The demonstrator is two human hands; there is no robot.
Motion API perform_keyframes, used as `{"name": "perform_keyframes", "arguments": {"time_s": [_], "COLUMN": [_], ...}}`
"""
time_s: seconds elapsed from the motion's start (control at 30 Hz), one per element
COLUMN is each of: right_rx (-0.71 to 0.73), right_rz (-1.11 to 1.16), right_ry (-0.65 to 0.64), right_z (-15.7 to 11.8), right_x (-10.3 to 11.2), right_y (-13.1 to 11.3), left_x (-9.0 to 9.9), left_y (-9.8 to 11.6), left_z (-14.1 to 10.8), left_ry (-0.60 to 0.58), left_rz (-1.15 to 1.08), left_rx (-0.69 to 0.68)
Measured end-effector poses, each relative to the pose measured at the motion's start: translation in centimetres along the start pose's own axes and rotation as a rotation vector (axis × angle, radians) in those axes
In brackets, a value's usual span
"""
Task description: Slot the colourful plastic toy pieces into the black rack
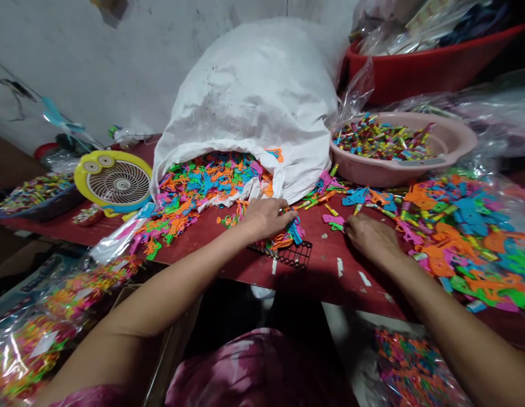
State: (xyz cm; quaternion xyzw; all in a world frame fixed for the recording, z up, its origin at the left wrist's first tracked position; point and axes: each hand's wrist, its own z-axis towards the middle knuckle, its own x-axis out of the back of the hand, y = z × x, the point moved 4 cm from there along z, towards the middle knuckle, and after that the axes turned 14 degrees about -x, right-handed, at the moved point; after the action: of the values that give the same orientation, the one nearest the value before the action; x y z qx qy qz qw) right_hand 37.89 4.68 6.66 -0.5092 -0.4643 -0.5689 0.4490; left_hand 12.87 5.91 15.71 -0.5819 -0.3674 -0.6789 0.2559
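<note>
My left hand [267, 219] is over a small heap of colourful plastic pieces with its fingers bent. A blue plastic piece [295, 230] shows just below its fingertips; whether they grip it is hidden. Under this heap lies a black wire rack [301, 255]. To the right, my right hand [373, 238] rests low over the red table [326, 271], fingers curled together. A small yellow tube [357, 209] shows at its fingertips. Pink and green plastic pieces [334, 220] lie just left of that hand.
A big white sack [254, 85] spills plastic pieces [211, 178] onto the table. Right of it stands a pink basin [373, 167] of small wrapped tubes, with a red tub [424, 70] behind. A yellow fan [118, 183] stands left. Flat plastic shapes [449, 243] cover the right side.
</note>
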Motion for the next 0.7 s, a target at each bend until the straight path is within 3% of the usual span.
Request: {"name": "perform_keyframes", "arguments": {"time_s": [0.13,0.23,0.3,0.37,0.43,0.6,0.7], "right_rx": [0.105,0.236,0.41,0.591,0.67,0.707,0.613], "right_rz": [-0.027,0.032,0.125,0.196,0.228,0.234,0.449], "right_ry": [-0.121,-0.015,0.084,0.094,0.08,0.06,0.023], "right_z": [-2.9,-2.9,-2.1,-1.2,-0.4,-0.5,-1.5], "right_x": [0.5,0.6,-0.1,-1.4,-2.4,-1.5,-0.3], "right_y": [-0.4,-0.4,-0.7,-1.2,-1.5,-1.2,-0.7], "left_x": [0.0,0.7,1.0,1.1,0.9,0.3,0.1], "left_y": [-0.2,-0.6,-0.8,-0.9,-1.0,-0.5,-0.1], "left_z": [-0.6,-1.2,-1.4,-1.6,-1.6,-1.3,-0.9], "left_ry": [0.024,0.073,0.058,0.011,-0.017,-0.035,-0.056], "left_rz": [-0.084,-0.108,-0.06,-0.015,0.017,0.125,0.144], "left_rx": [-0.044,-0.107,-0.176,-0.197,-0.151,0.018,0.098]}}
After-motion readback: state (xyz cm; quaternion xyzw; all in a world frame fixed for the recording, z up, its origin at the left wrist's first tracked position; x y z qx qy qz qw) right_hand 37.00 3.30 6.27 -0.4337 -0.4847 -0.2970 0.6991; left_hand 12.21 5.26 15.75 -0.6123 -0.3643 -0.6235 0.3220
